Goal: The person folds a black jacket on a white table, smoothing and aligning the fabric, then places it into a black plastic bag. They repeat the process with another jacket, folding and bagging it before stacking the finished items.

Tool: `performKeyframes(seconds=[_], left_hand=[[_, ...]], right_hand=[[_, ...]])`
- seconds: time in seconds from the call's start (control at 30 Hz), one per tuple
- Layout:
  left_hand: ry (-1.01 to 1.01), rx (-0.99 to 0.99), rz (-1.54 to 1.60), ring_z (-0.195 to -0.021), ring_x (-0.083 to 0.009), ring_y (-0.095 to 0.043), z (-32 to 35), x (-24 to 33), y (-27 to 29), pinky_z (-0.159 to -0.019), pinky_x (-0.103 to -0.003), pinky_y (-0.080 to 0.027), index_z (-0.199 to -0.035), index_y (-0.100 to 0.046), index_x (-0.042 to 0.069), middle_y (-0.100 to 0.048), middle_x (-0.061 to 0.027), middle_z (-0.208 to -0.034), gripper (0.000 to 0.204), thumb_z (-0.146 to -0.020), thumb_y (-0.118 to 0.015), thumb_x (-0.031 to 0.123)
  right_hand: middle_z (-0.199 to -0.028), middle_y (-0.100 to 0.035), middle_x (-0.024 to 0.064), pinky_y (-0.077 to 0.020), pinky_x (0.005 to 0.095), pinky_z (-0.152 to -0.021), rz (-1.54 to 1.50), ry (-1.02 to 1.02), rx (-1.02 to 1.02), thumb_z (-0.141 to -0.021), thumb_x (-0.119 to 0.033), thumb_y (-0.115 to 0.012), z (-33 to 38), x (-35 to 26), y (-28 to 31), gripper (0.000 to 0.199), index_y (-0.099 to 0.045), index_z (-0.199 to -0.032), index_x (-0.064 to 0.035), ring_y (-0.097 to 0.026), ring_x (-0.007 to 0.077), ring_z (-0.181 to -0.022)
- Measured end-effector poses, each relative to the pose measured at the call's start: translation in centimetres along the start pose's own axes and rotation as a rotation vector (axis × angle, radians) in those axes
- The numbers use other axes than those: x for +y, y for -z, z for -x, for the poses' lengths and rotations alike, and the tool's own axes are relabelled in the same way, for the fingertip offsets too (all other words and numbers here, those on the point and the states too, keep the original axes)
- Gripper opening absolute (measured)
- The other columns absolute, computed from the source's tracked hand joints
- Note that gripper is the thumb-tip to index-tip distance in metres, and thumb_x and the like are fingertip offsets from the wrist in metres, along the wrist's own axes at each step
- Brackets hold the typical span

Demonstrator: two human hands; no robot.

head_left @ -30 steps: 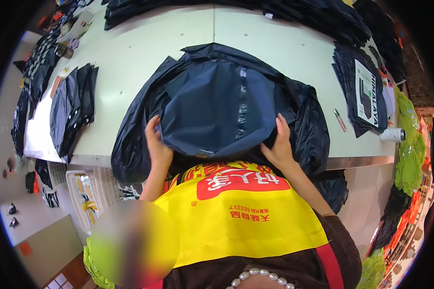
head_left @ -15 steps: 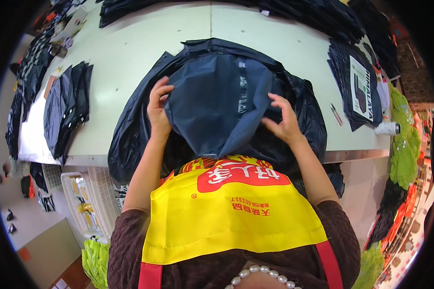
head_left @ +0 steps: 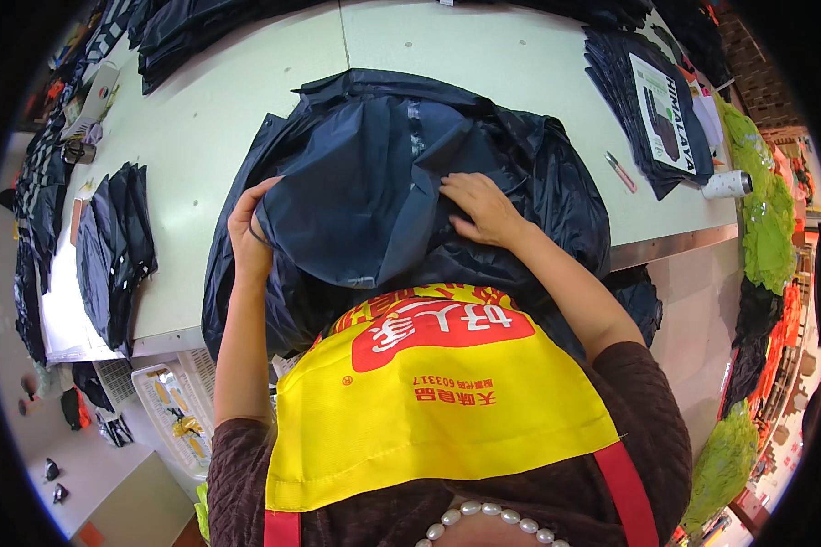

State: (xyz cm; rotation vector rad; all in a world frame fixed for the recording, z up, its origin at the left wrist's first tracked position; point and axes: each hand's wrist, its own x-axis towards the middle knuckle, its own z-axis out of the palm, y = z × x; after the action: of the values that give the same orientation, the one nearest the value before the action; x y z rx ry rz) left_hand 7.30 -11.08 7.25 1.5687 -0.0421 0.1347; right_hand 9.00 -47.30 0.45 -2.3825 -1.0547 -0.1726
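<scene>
A dark navy jacket [head_left: 556, 201] of thin, shiny cloth is bunched on the table against my apron. Its hood [head_left: 337, 201] lies on top, spread wide, with a pale tape strip running along a seam. At the hood's left edge, my left hand [head_left: 254, 232] is closed on the cloth, fingers over the rim and thumb close by. My right hand [head_left: 485, 210] rests on the folds at the hood's right side, fingers stretched leftward and thumb apart from them. The cloth beneath that palm is hidden.
Dark folded garments [head_left: 117, 251] lie at the left of the pale table [head_left: 483, 50]. At the right are a stack of packaged garments [head_left: 648, 114], a small pen-like tool [head_left: 621, 172] and a white thread cone [head_left: 728, 185]. A white plastic basket [head_left: 169, 410] stands below the table's left edge.
My left hand has moved left and down and now holds the hood's edge. My right hand has come inward onto the cloth. The hood sits flatter, and the view has turned slightly.
</scene>
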Motion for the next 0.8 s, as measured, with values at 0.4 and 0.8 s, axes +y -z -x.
performKeyframes(seconds=[0.4,0.8], left_hand=[[-0.056,-0.194,-0.38,-0.085,-0.0143,-0.057,-3.4,0.5,7.3,-0.077,-0.027,-0.045,-0.097,-0.065,0.002,-0.061,-0.0051,-0.086,0.019,-0.084,-0.064,0.016],[-0.549,-0.235,-1.01,-0.094,-0.0309,-0.06,-1.2,4.4,-4.4,-0.079,-0.036,-0.048,-0.102,-0.063,0.005,-0.062,-0.0124,-0.099,0.039,-0.073,-0.074,0.029]], right_hand=[[-0.094,-0.064,0.0127,-0.0447,0.038,-0.088,-0.05,0.102,-0.214,-0.072,-0.004,-0.054,2.6,4.2,5.2,0.019,-0.061,-0.09,-0.0041,-0.06,0.0284,-0.099],[-0.09,-0.065,0.0118,-0.0467,0.036,-0.078,0.168,-0.441,-0.366,-0.075,-0.015,-0.059,0.4,4.2,9.9,0.022,-0.063,-0.094,-0.0058,-0.061,0.0279,-0.085]])
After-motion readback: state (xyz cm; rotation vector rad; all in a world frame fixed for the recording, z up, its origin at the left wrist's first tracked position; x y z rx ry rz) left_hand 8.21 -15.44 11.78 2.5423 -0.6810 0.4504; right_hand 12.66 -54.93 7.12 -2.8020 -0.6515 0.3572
